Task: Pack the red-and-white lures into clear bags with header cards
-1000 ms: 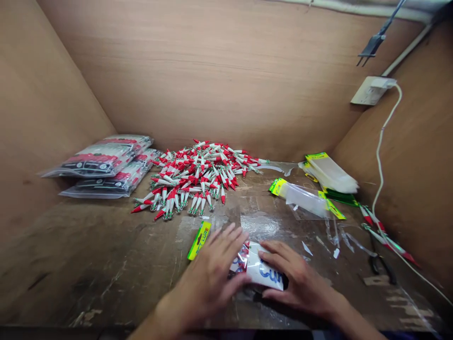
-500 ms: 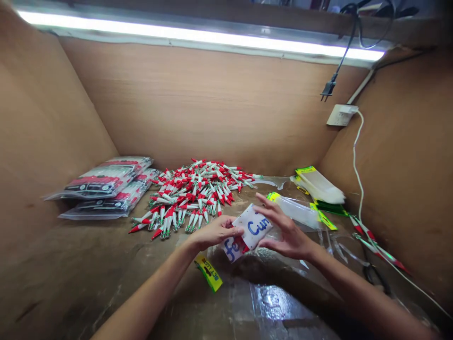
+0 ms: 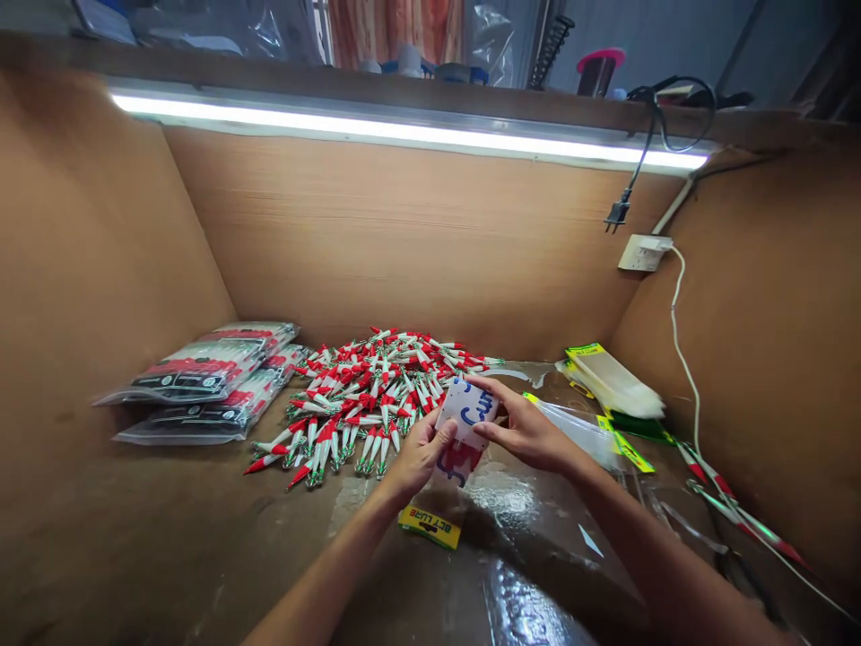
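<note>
Between my hands, above the worktop, is a white card with blue handwriting [image 3: 469, 405], tilted, with something red showing at its lower part. My left hand [image 3: 418, 456] grips its left side with the thumb on the front. My right hand [image 3: 528, 429] pinches the right side between thumb and fingers. Just below hangs or lies a yellow-and-green header label [image 3: 430, 528] reading BCT LURE. Whether clear plastic joins it to the card cannot be made out. A heap of red-and-white fishing lures [image 3: 377, 386] with green-tinged hooks lies behind my hands.
Filled plastic bags [image 3: 202, 372] are stacked at the left wall. Clear header bags [image 3: 615, 381] lie at the right, with more [image 3: 575, 431] nearer. A few lures [image 3: 740, 507] lie by the right wall under a white cable [image 3: 684, 359]. A black plug [image 3: 617, 213] dangles above.
Both hands have lifted the card off the worktop and turned it more upright. Both now grip it. The yellow label has swung round below it. My view has tilted up, showing the lamp and shelf.
</note>
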Available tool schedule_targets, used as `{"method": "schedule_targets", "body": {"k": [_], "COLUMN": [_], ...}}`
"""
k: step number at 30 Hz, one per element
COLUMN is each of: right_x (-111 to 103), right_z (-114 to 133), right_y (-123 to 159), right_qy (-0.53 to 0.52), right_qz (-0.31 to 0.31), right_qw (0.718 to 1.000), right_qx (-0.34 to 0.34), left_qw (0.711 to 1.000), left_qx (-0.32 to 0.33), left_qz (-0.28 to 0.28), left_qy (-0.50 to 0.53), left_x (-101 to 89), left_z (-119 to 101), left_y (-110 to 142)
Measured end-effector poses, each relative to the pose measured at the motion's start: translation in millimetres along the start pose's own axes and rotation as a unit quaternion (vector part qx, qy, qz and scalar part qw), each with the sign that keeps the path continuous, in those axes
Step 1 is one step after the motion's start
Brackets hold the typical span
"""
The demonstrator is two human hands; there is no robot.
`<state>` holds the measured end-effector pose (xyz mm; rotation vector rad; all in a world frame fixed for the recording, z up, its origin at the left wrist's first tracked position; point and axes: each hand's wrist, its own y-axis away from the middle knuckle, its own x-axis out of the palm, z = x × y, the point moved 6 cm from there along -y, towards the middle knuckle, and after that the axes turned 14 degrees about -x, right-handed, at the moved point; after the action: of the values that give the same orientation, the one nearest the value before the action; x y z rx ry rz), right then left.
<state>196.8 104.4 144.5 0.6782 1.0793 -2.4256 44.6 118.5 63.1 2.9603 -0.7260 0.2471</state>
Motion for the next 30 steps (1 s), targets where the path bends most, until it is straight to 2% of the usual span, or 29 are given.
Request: {"method": "schedule_targets", "body": {"k": [4,7,10,13,15,18,22,25,28,30], "right_x": [-3,-3,3,14,18,17,16,20,28,28], "right_z": [9,22,30,32,32,32,30,22,15,17], "right_y": [-10,-21,-30,-36,-39,-42,-43,-39,-33,-32], "right_qy": [-0.009,-0.013,-0.053,-0.128,-0.166,-0.163,-0.174,-0.210,-0.245,-0.222], "right_qz": [0.024,0.051,0.087,0.129,0.139,0.129,0.123,0.117,0.140,0.138], "right_qw": [0.999,0.997,0.993,0.982,0.975,0.976,0.974,0.970,0.959,0.965], "right_qx": [-0.022,-0.050,-0.060,-0.057,-0.054,-0.067,-0.073,-0.049,-0.019,-0.037], "left_qw": [0.999,0.987,0.955,0.931,0.925,0.918,0.910,0.921,0.936,0.941], "left_qx": [-0.013,-0.042,-0.111,-0.130,-0.114,-0.100,-0.104,-0.109,-0.107,-0.105], "left_qz": [0.028,0.128,0.248,0.298,0.305,0.316,0.327,0.312,0.284,0.264], "left_qy": [0.035,0.084,0.121,0.168,0.196,0.217,0.230,0.205,0.180,0.182], "left_x": [-9.1,-8.7,-0.8,2.4,0.7,-2.8,0.2,6.2,8.3,6.5], "left_z": [-6,-13,-8,3,9,14,8,3,4,7], "left_y": [5,15,29,35,35,34,38,39,35,32]}}
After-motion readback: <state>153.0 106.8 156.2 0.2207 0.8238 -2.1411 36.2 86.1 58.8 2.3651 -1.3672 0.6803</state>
